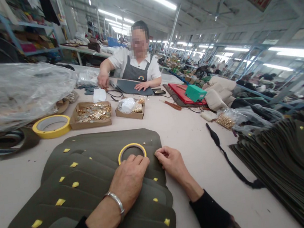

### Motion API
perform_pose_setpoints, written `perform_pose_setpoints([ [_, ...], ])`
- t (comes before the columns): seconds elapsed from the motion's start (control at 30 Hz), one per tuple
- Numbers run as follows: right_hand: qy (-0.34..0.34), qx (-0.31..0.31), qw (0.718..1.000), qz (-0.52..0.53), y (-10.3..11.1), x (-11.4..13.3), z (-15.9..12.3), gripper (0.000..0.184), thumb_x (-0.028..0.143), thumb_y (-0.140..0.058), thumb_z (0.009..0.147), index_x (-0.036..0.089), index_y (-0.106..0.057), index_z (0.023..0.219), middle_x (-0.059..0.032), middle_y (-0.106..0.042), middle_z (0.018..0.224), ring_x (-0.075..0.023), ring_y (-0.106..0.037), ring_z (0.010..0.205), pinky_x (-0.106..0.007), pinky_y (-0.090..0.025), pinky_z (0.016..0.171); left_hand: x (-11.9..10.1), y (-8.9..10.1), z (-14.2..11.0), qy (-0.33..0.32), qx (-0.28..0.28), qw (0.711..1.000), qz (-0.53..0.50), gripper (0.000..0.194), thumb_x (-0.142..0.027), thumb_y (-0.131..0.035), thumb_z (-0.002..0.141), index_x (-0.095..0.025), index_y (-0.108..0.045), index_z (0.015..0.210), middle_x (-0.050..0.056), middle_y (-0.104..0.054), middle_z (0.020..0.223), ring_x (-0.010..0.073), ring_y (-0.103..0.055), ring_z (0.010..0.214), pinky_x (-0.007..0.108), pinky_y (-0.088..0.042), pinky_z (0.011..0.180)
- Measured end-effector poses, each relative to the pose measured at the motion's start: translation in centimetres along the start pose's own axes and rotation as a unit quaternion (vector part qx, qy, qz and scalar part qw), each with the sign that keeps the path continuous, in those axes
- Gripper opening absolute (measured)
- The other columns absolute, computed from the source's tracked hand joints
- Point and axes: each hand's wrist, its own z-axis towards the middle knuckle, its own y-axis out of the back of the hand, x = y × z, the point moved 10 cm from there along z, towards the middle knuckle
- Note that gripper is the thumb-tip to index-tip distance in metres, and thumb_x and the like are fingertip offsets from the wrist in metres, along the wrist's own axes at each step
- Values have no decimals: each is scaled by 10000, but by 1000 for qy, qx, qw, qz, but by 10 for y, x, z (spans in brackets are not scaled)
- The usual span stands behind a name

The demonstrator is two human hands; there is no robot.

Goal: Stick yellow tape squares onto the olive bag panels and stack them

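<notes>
My left hand is closed on a thin roll of yellow tape, held over dark olive panels that lie overlapped in a fanned row. Small yellow tape pieces dot these panels on both sides. At the right edge of the topmost panel, my right hand has thumb and forefinger pinched together. Whatever is between those fingertips is too small to make out. A silver bangle circles my left wrist.
Opposite, a person handles a dark panel. A thicker yellow tape roll and boxes of metal parts stand at the back left. On the right are a black strap and a stack of olive panels.
</notes>
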Motion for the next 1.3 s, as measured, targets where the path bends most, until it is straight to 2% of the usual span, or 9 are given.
perform_pose_setpoints([
  [0.13,50,-23,996,-74,0,13,2,164,261,-545,810,169,-668,752,-15,-681,689,-141,-613,629,-262,-485,641,-1,-1,0,0,8,1000,13,193,-83,-435,920,-196,-592,921,51,-630,937,224,-554,885,359,-492,775],
  [0.2,41,-16,996,-78,1,10,4,154,263,-578,797,168,-660,886,10,-652,631,-141,-608,594,-259,-481,615,0,-1,-1,5,10,1000,18,200,-79,-431,918,-197,-592,929,53,-631,944,225,-555,889,358,-493,775],
  [0.3,-15,-8,1000,-16,8,-4,5,367,327,-610,802,162,-570,1127,62,-590,553,-134,-568,480,-241,-462,493,3,-1,-1,14,7,1000,16,204,-81,-424,921,-199,-588,944,55,-628,968,234,-556,907,367,-498,769],
  [0.37,-14,-21,999,31,17,-5,2,319,373,-578,841,157,-590,1075,42,-603,583,-133,-564,477,-240,-462,472,4,-1,-1,15,1,1000,14,205,-89,-415,927,-200,-586,944,58,-624,975,233,-556,913,363,-499,764],
  [0.47,115,-54,992,-19,27,21,-6,185,318,-550,873,168,-658,867,-26,-663,710,-146,-607,612,-256,-496,604,3,0,-2,6,-9,1000,12,193,-100,-422,927,-199,-586,938,64,-619,960,229,-550,909,354,-496,766],
  [0.6,231,-20,956,-180,3,46,-16,174,170,-522,854,174,-694,836,-65,-688,791,-167,-633,717,-271,-490,716,3,-2,-2,4,-12,1000,7,185,-98,-428,917,-196,-585,918,72,-608,922,243,-539,876,377,-484,748],
  [0.87,43,22,966,-255,-9,16,7,227,222,-506,779,220,-721,705,-38,-746,725,-210,-691,688,-279,-473,650,-1,3,-3,-2,-30,1000,8,77,-188,-477,914,-192,-546,948,78,-589,925,251,-521,873,424,-463,776],
  [1.17,-20,69,936,-345,-13,15,14,269,222,-498,829,234,-726,687,-53,-754,752,-241,-705,780,-291,-459,673,-2,13,-6,-13,-39,999,29,68,-208,-444,931,-203,-509,947,51,-585,963,230,-519,886,357,-497,712],
  [1.3,8,36,939,-343,-12,18,11,222,216,-510,867,197,-730,888,-78,-760,941,-258,-701,905,-311,-477,783,-1,11,-5,-14,-27,999,32,75,-195,-446,925,-205,-518,945,50,-597,959,227,-537,858,360,-502,708],
])
